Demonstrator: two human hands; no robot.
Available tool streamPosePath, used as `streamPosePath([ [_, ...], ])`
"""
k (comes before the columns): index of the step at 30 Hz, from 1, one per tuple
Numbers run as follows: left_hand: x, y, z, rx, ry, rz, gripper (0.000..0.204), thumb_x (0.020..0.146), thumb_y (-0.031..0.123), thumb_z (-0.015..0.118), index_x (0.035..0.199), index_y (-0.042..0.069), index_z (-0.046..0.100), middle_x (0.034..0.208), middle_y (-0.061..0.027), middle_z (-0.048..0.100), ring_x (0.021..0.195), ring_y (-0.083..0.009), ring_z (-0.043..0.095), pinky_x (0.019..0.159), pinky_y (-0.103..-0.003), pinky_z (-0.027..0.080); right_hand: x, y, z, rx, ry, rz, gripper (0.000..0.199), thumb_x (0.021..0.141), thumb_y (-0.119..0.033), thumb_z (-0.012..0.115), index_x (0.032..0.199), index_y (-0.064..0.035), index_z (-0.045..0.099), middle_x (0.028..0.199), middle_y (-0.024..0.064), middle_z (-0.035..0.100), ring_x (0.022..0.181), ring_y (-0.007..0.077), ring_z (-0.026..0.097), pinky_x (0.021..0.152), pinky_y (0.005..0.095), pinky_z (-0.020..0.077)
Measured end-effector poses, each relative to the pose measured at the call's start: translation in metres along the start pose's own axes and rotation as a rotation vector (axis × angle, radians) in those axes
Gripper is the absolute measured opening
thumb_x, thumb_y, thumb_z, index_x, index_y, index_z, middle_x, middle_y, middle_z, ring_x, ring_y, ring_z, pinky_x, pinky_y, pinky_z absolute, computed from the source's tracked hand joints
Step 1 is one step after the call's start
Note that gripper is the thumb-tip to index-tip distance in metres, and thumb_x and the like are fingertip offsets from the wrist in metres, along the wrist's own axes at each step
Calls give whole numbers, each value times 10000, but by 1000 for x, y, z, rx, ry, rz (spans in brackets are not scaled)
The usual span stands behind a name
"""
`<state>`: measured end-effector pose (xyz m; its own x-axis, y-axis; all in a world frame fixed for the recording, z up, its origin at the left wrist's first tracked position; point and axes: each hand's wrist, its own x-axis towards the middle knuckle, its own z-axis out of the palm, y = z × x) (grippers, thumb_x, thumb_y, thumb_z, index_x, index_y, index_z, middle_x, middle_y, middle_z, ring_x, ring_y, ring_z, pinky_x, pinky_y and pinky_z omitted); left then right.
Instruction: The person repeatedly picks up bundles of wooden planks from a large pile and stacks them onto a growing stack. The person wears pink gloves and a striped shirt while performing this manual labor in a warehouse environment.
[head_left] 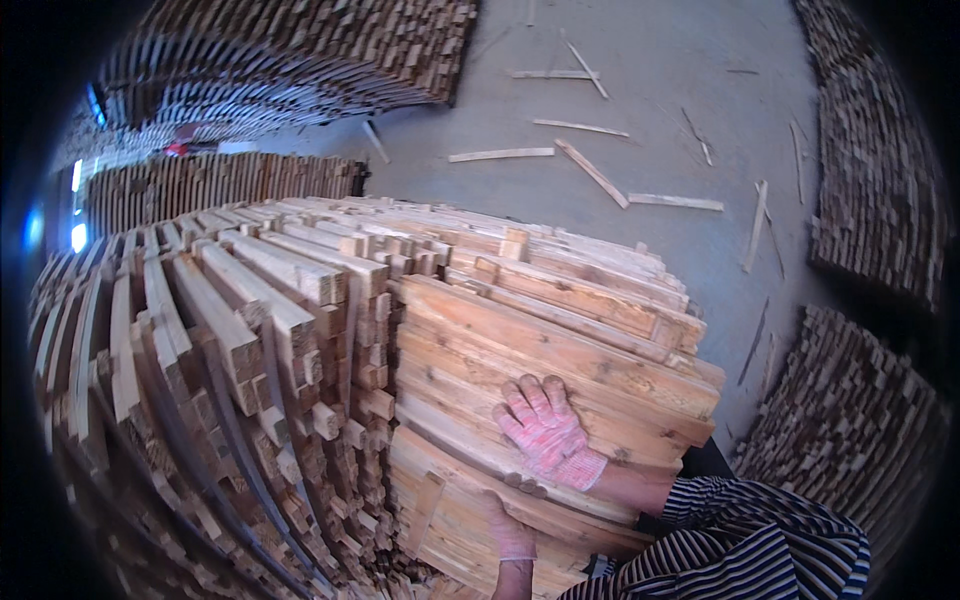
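Note:
My right hand (547,432), in a pink and white work glove with bare fingertips, lies flat with fingers stretched on the face of a broad wooden board (500,335). Below it my left hand (512,530), gloved alike, is closed around the edge of another wooden board (580,512). Its fingertips show over that board's upper edge, and the rest of the fingers is hidden. Both boards are pale brown with knots and grain. A lower panel with a short crosspiece (425,510) lies beside my left hand.
To the left rises a dense stack of wooden strips (220,330) with jutting ends. More stacked timber (290,50) stands far left, with another stack (850,410) at right. Loose slats (590,172) lie scattered on the grey floor (640,90).

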<state>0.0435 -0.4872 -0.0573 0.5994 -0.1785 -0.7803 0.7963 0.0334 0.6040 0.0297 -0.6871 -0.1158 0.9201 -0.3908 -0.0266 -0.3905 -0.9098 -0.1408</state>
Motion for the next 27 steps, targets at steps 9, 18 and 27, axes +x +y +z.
streamPosePath([
  [9,-3,-2,-2,-32,51,-1,608,907,624,670,1247,140,530,1092,-72,636,964,-300,629,851,-515,552,-1,17,-37,542,166,103,436,801,-322,646,1175,-109,584,1294,137,558,1240,316,493,1031,540,362],
  [18,-11,4,14,36,117,18,619,968,651,559,1255,103,534,1117,-88,631,1004,-307,633,900,-493,556,-1,14,-43,555,134,82,438,827,-351,682,1181,-109,595,1363,133,528,1300,343,444,1063,571,320],
  [27,-10,-1,11,-3,98,12,705,933,712,565,1229,72,560,1058,-97,641,982,-295,639,874,-464,567,-6,11,-39,527,202,70,455,803,-327,686,1185,-101,584,1365,144,521,1309,352,431,1069,586,316],
])
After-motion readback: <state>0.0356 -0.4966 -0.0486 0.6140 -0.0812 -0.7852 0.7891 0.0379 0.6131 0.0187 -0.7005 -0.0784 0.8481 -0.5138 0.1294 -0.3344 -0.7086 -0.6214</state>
